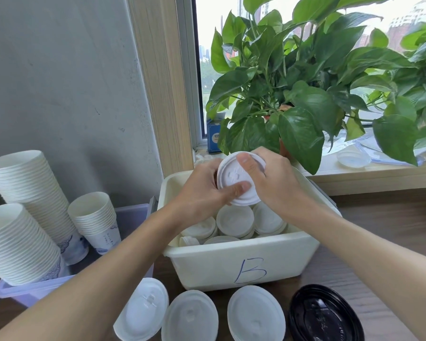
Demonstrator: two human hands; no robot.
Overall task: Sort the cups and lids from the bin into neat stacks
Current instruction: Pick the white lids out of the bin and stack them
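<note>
Both grips are clamped on one white lid point(234, 184) at frame centre above the bin point(244, 264), your left hand point(202, 190) pinching its lower rim and your right hand point(273, 173) its upper, flat face toward you, with the lid stacks point(192, 316) directly below along the bottom edge.

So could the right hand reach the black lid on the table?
Probably yes. The black lid lies uncovered on the table in front of the bin, with nothing over it. But the right hand and left hand both grip a white lid, so it must let go first.
</note>
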